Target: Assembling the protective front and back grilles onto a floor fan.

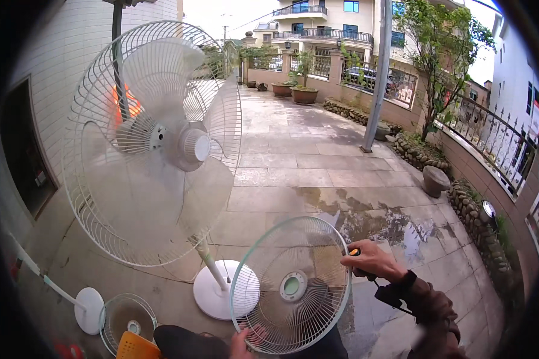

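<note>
Saw standing fan (190,145), blades bared, upright on round base | held pale-rimmed grille (292,287) low, right of fan's base | noted smaller grille (134,326) left of fan's base, seemingly clear of the knees | pinched held rim between left hand (241,346) fingers, apparently steadying it from below | curled right hand (374,262) fingers round black-and-orange tool (355,252) at right rim; could not tell whether rim was gripped too

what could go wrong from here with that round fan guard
The round guard might slip: the right hand, at its side rim, also grips a small black-and-orange thing, while the left hand is at the bottom rim. Swung to the left, it could knock the tall fan. The paving has wet patches, so a dropped guard might get dirty.
</note>
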A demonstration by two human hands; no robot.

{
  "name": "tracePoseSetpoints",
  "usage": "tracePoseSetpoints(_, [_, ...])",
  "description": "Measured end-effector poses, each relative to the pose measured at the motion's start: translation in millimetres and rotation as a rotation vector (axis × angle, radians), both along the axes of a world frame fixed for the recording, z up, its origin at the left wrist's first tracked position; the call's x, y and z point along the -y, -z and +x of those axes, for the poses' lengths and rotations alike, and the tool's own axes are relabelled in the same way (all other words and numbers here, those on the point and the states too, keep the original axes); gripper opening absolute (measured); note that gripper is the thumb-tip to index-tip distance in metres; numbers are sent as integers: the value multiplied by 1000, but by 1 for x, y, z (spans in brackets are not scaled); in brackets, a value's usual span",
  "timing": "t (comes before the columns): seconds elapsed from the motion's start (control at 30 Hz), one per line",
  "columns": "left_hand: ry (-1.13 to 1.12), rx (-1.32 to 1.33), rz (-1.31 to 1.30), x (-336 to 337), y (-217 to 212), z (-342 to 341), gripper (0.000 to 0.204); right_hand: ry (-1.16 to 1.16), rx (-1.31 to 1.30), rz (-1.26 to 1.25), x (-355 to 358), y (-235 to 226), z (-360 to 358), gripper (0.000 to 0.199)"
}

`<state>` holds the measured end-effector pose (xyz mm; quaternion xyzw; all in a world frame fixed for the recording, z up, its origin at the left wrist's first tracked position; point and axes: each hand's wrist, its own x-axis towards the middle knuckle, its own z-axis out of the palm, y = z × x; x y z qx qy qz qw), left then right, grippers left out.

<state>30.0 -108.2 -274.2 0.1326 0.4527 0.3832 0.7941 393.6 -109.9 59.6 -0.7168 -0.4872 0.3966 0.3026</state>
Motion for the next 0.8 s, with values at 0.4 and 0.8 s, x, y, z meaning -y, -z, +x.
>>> tracePoseSetpoints(0.4, [-19,113,-15,26,-63,-19,42,-13,-51,-60,9,32,13,32])
tracePoseSetpoints(0.8, [-152,122,-33,57,-84,-42,50,-96,-94,-73,1,31,16,44])
